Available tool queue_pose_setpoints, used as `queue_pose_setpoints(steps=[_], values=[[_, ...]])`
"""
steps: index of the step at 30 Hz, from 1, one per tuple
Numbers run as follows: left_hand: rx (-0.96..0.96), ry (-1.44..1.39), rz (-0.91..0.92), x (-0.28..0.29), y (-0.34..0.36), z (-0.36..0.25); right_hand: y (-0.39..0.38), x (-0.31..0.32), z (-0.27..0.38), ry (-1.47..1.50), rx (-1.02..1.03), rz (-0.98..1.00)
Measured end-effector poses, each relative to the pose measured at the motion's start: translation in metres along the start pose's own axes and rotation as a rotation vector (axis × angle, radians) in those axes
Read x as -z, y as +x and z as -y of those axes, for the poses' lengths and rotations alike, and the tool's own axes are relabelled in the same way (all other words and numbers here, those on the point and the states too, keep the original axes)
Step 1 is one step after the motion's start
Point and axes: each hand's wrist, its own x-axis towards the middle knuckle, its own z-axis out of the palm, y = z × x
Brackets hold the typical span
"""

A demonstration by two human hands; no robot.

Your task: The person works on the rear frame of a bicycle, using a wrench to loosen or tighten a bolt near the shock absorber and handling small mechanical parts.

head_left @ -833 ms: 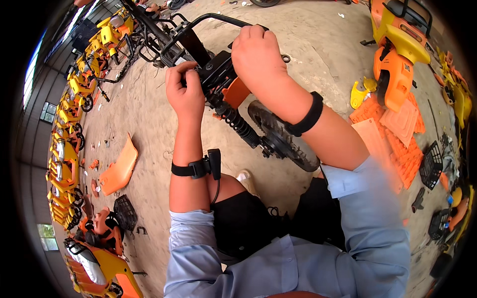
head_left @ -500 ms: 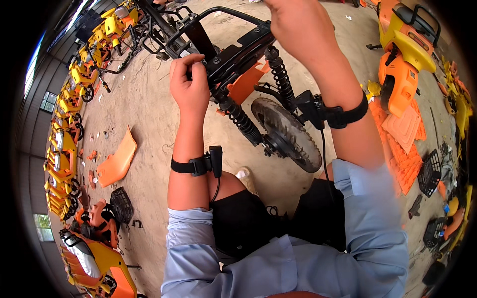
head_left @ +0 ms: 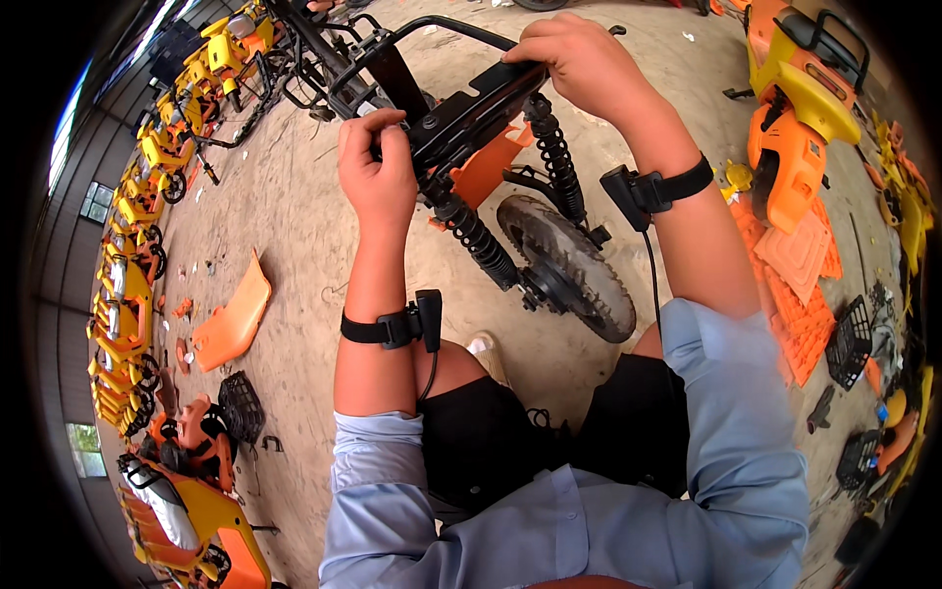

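Observation:
A black metal vehicle frame [head_left: 461,120] stands in front of me, its flat crosspiece tilted up to the right. My left hand [head_left: 378,169] is closed at the crosspiece's left end, fingers curled against its edge. My right hand [head_left: 589,71] bends over the right end, fingertips on the black metal; its thumb is hidden. A small dark bent tip [head_left: 617,30] shows beyond the right knuckles, too little to name. Below hang two coil-spring shock absorbers [head_left: 555,152] and a wheel with a worn black tire [head_left: 579,267]. An orange plastic panel [head_left: 483,169] shows behind them.
A loose orange panel [head_left: 234,316] lies on the floor to the left, near a black basket [head_left: 240,406]. Yellow scooters [head_left: 126,294] line the left wall. At the right are a yellow-orange scooter body [head_left: 800,108], stacked orange panels [head_left: 793,263] and another black basket [head_left: 849,330].
My right hand has come down from the upper edge, and its fingers now rest on the frame's right end. The right forearm has swung slightly outward. My left hand has barely moved.

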Motion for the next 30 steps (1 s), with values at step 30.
queue_pose_setpoints(steps=[30], values=[[-0.002,0.007,-0.033,0.0,0.0,-0.005,-0.005,-0.008,-0.005,0.035,-0.037,-0.004]])
